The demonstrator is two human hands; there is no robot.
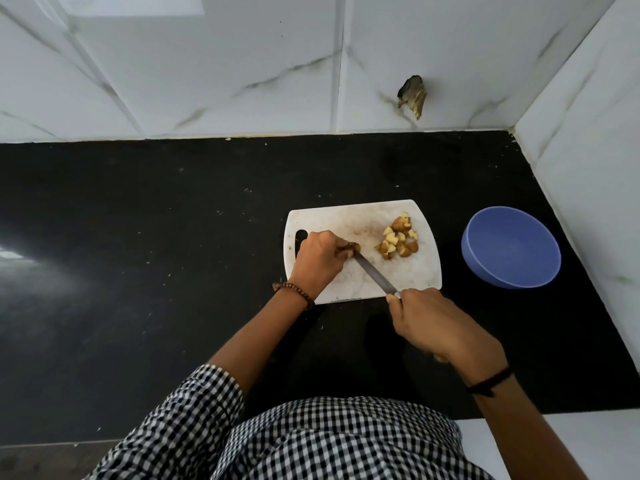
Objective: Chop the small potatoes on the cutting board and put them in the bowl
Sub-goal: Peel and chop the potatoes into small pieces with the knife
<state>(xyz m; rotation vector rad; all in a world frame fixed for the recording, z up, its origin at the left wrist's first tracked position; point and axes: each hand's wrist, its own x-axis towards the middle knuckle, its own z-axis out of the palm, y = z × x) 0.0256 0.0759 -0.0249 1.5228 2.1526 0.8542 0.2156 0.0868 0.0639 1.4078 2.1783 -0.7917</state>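
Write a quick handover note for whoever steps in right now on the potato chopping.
Left hand holds a small potato on the cutting board; right hand grips the knife, blade tip at that potato.
Done: chopped pieces lie piled on the board's right side.
Blue bowl, right of the board, looks empty.
To do: cut this potato, then move all pieces into the bowl.

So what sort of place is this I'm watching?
Most likely a home kitchen corner: a black stone countertop against white marble-look wall tiles, with a white cutting board carrying chopped potato pieces, a knife over it and a blue bowl beside it.
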